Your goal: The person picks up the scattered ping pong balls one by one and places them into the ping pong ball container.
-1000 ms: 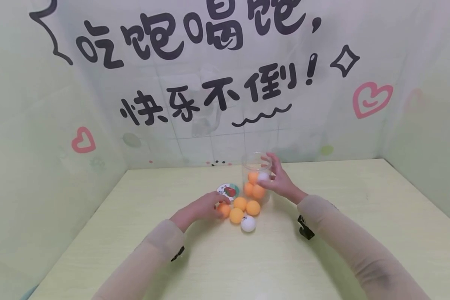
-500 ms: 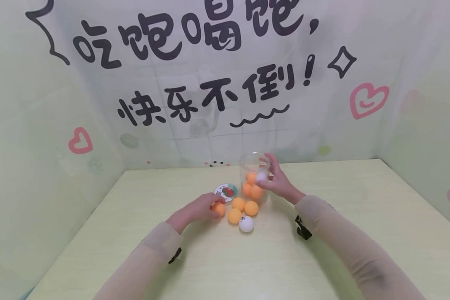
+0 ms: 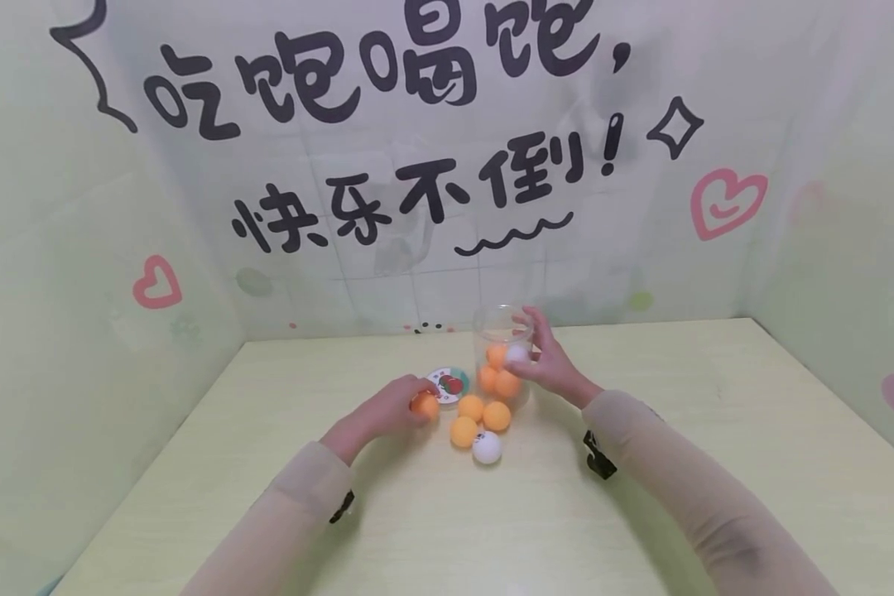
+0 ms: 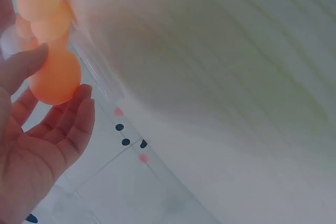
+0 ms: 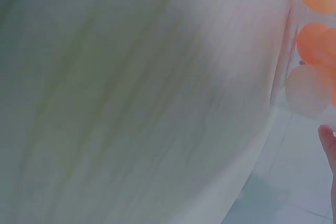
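In the head view my left hand pinches an orange ping-pong ball between thumb and fingers; the left wrist view shows the same ball against the fingertips. My right hand curls around the right side of a clear plastic jar standing upright. Inside the jar lie several orange balls and a white ball, partly covered by my right thumb. Three loose orange balls and one white ball cluster in front of it. Only a right fingertip shows in the right wrist view.
A round lid-like disc with a red fruit print lies left of the jar. The pale wooden table ends at a printed backdrop close behind the jar, with similar sheets on both sides.
My left hand has closed on the orange ball and drawn it a little left, away from the other loose balls. My right hand stays on the jar.
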The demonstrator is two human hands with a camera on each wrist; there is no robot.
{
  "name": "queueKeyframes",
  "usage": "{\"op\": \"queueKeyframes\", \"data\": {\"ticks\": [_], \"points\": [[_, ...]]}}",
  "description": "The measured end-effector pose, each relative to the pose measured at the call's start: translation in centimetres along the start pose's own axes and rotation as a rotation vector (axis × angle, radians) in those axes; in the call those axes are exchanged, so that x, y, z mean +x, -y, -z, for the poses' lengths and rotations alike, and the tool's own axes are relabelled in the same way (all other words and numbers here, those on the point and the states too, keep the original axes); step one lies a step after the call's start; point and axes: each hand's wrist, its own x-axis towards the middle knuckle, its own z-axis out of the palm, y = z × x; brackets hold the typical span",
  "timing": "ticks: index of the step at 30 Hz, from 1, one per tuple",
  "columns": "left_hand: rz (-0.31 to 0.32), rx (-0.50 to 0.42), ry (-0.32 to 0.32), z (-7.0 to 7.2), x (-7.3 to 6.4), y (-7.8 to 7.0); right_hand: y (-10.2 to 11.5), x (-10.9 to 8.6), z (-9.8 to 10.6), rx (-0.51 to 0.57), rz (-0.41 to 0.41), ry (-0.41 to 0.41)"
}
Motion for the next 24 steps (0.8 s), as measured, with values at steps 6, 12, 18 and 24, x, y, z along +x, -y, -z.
{"op": "queueKeyframes", "data": {"ticks": [6, 12, 18, 24], "points": [[-0.008, -0.024, -0.073, 0.7, -0.5, -0.3, 0.3, -0.4, -0.3, -0.006, 0.004, -0.014], [-0.022, -0.073, -0.166, 1.6, -0.5, -0.4, 0.7, -0.5, -0.5, 0.000, -0.010, -0.018], [-0.001, -0.120, -0.200, 3.0, -0.1, -1.0, 1.0, -0.2, -0.5, 0.007, -0.016, -0.021], [-0.005, -0.156, -0.238, 4.4, 0.7, -1.6, 1.2, -0.1, -0.4, 0.014, -0.018, -0.025]]}}
